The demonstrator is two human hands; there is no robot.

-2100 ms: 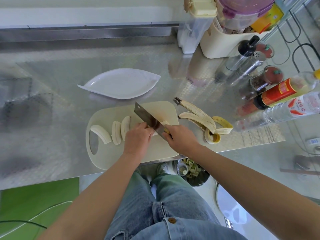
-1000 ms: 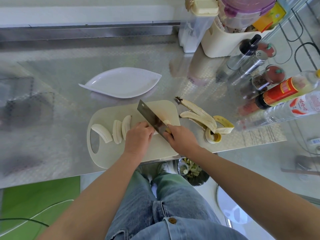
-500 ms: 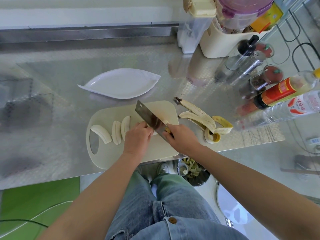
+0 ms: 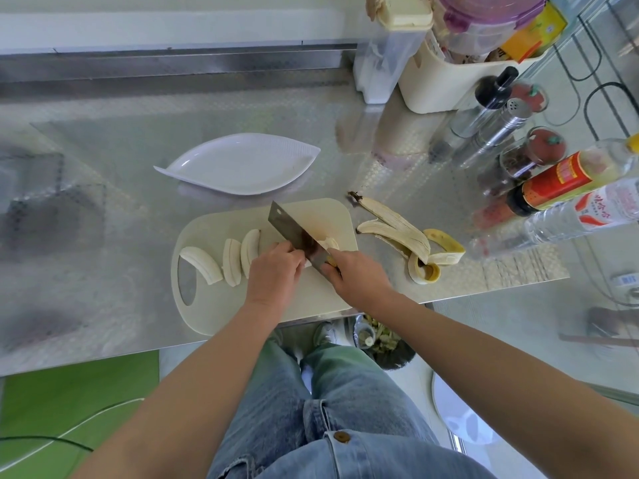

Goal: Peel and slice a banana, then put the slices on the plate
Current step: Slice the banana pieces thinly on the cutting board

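On a cream cutting board (image 4: 221,305) lie three long banana slices (image 4: 231,258) side by side at the left. My right hand (image 4: 359,276) grips the handle of a cleaver (image 4: 294,231), its blade angled across the board's middle. A piece of banana (image 4: 327,243) shows just right of the blade. My left hand (image 4: 275,273) has its fingers curled on the banana against the blade's left face; the piece under it is mostly hidden. A white leaf-shaped plate (image 4: 242,164) sits behind the board with nothing on it.
The banana peel (image 4: 408,236) lies on the steel counter right of the board. Bottles, shakers and jars (image 4: 518,157) crowd the right side, with a cream bin (image 4: 446,81) and containers at the back. The counter's front edge runs just under the board; a waste bin (image 4: 380,340) stands below.
The cleaver's blade has shifted slightly up and down across the frames while both hands stay in place on the board. The three cut slices have not moved.
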